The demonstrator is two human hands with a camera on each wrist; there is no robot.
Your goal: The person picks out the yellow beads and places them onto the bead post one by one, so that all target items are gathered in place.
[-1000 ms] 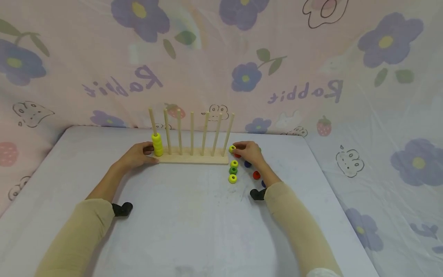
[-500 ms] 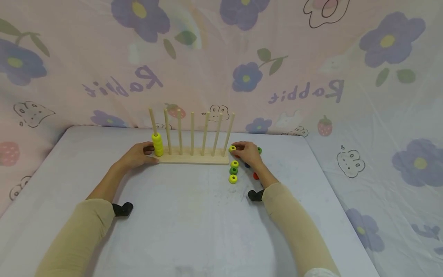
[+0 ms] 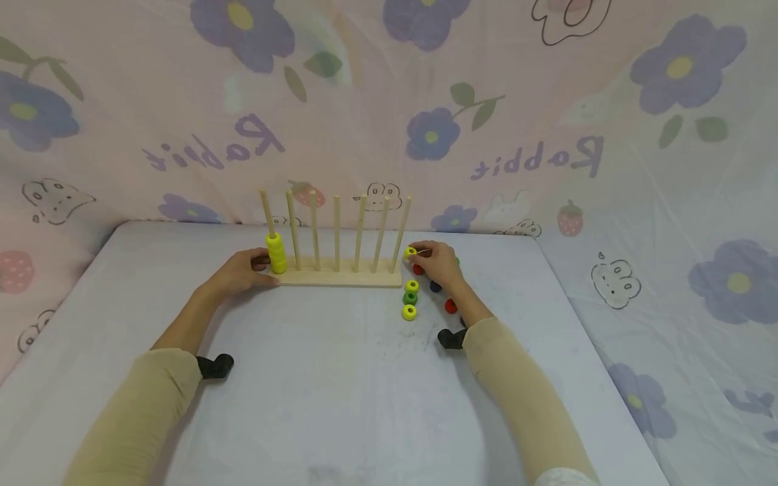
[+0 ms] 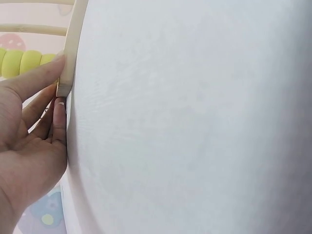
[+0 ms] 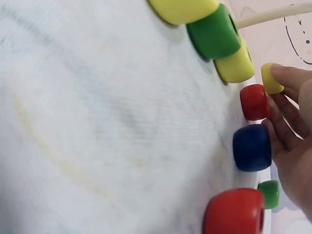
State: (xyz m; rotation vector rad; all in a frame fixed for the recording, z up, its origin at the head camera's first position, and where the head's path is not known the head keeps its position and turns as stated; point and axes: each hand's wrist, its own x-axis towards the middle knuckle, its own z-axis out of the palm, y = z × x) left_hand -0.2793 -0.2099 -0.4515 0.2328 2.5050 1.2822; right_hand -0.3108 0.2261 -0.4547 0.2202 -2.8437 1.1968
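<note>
A wooden peg rack (image 3: 340,277) with a row of upright pegs stands towards the back of the table. Its leftmost peg carries a stack of yellow beads (image 3: 276,255); the other pegs are bare. My left hand (image 3: 239,273) holds the rack's left end, thumb (image 4: 46,73) on the base's front edge and the other fingers at its end. Just right of the rack, my right hand (image 3: 440,264) pinches a yellow bead (image 5: 271,79) between thumb and fingers, raised off the table. Under that hand lies a red bead (image 5: 254,102), with a blue bead (image 5: 252,147) beside it.
Two yellow beads with a green bead (image 3: 410,298) between them lie in a line near the rack's right end. Another red bead (image 3: 450,306) and a green bead (image 5: 268,194) lie around my right hand. A patterned cloth (image 3: 365,88) hangs behind the white table (image 3: 316,378).
My right hand has risen slightly with the yellow bead, which was lower beside the red one. My left hand and the rack have stayed in place.
</note>
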